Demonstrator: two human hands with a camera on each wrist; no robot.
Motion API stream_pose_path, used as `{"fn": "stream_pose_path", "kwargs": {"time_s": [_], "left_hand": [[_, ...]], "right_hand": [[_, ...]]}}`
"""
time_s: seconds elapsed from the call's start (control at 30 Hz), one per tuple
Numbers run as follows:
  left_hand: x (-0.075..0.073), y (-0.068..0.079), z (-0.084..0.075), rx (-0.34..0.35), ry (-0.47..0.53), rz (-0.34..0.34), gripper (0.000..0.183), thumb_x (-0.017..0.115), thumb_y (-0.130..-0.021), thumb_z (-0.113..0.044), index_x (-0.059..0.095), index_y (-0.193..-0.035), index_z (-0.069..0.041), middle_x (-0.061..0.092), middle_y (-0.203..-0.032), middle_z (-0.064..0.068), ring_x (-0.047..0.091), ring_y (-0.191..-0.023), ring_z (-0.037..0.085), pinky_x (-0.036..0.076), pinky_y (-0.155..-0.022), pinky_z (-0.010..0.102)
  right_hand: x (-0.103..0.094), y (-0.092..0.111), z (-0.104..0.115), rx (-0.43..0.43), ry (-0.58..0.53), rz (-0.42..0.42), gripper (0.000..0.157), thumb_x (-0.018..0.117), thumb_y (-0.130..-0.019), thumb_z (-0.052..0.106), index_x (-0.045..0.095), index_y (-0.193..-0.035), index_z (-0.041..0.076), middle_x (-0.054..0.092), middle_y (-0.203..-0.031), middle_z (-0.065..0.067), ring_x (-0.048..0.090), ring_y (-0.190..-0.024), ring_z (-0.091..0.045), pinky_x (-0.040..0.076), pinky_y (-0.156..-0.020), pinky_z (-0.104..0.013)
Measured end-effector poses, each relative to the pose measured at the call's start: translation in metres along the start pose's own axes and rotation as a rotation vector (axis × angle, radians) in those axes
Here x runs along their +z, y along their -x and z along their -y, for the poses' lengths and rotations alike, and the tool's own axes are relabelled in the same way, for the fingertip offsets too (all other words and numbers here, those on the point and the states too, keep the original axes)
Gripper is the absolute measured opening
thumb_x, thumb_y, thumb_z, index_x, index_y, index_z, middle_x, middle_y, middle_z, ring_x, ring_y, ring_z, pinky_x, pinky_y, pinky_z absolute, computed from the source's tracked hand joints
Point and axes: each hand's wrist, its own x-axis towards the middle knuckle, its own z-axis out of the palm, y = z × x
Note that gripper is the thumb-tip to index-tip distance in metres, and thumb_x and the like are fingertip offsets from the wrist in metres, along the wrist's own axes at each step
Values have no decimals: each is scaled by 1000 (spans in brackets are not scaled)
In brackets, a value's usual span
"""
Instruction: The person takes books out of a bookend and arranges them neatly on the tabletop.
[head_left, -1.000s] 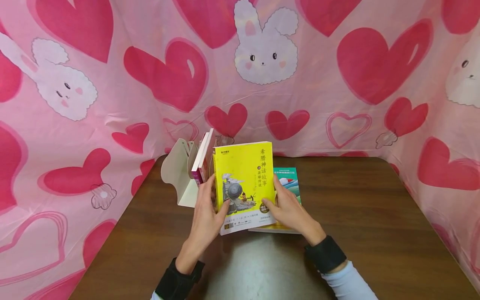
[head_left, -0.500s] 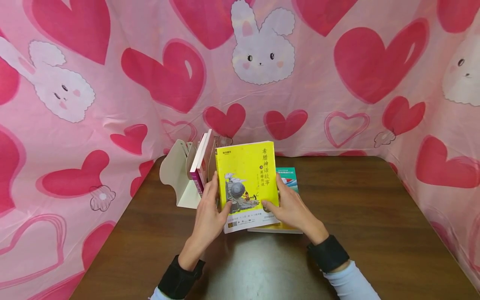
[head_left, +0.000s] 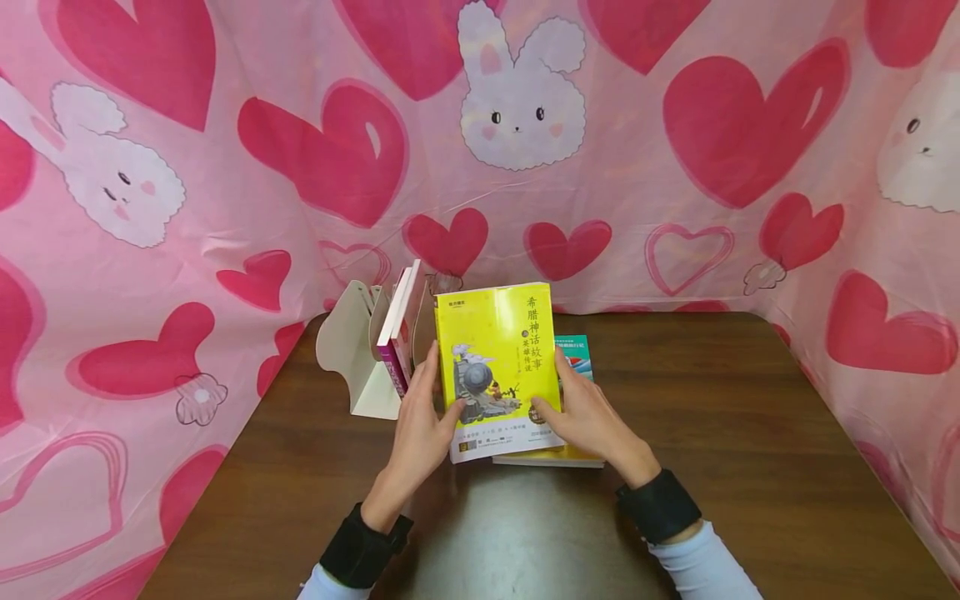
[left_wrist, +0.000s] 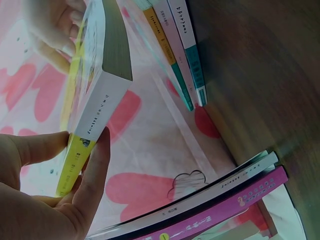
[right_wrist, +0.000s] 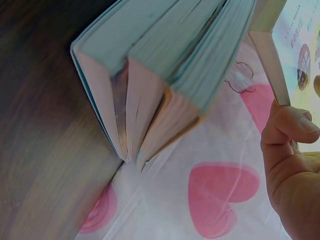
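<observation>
A thick yellow paperback book (head_left: pixel 495 333) with a white lower band is held up, slightly tilted, its cover facing me. My left hand (head_left: pixel 415 429) grips its left edge, thumb on the cover and fingers behind the spine, as the left wrist view shows around the spine (left_wrist: pixel 92 117). My right hand (head_left: pixel 600 425) holds the right edge, thumb on the front. Partly hidden behind the yellow book lies a stack of books (head_left: pixel 576 348) with a teal cover on top; the right wrist view shows its page edges (right_wrist: pixel 150 65).
At the left stands a cream book stand (head_left: pixel 352 342), with white and magenta books (head_left: pixel 399 325) leaning upright in it. All this is on a dark wooden table (head_left: pixel 712 417). A pink curtain (head_left: pixel 622 192) with hearts and rabbits hangs behind the table and along both sides.
The yellow book, held in both hands, has shifted slightly right in the head view and covers more of the teal book. The grip looks the same. The head view has drifted a little.
</observation>
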Motion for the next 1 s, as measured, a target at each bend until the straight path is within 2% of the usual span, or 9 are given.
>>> {"fn": "stream_pose_path", "kwargs": {"time_s": [0.13, 0.23, 0.47, 0.67, 0.83, 1.0], "left_hand": [[2, -1, 3, -5, 12, -2, 102, 82, -88, 2, 25, -169, -20, 54, -143, 7, 56, -103, 23, 56, -60, 26], [4, -3, 5, 1, 19, 4, 100, 82, -88, 3, 25, -168, -18, 54, -143, 8, 56, -102, 23, 54, -60, 26], [6, -9, 5, -11, 18, 35, 96, 81, -90, 2, 27, -167, -12, 55, -142, 12, 58, -101, 25, 54, -67, 28], [10, -12, 5, -40, 30, 51, 95, 80, -90, -1, 28, -168, -16, 56, -141, 9, 58, -98, 24, 57, -65, 30], [13, -15, 6, -41, 21, 59, 94, 81, -90, -2, 28, -167, -15, 57, -143, 10, 60, -97, 23, 58, -66, 29], [17, -18, 5, -40, 28, 68, 92, 82, -90, -3, 32, -166, -11, 54, -153, 10, 64, -95, 24, 59, -68, 29]], "right_hand": [[-1, -1, -2, -7, 1, -1, 93, 78, -97, 29, 19, -167, 11, 55, -148, -10, 61, -114, -25, 57, -93, -45], [-2, -1, -2, -10, -9, -1, 90, 79, -96, 29, 22, -165, 14, 61, -134, -6, 65, -104, -23, 59, -86, -40], [-6, 0, -5, 11, 30, -10, 96, 77, -97, 33, 17, -167, 9, 48, -156, -12, 59, -121, -28, 56, -99, -48], [-8, 0, -5, 32, -14, -10, 92, 80, -95, 32, 22, -165, 14, 61, -137, -5, 65, -104, -21, 59, -87, -38], [-11, 0, -6, 51, -12, -10, 87, 79, -95, 32, 26, -162, 15, 62, -135, -4, 66, -103, -19, 59, -88, -39], [-13, 0, -6, 65, 10, -12, 82, 79, -95, 32, 30, -159, 15, 63, -135, -4, 66, -104, -20, 58, -88, -40]]}}
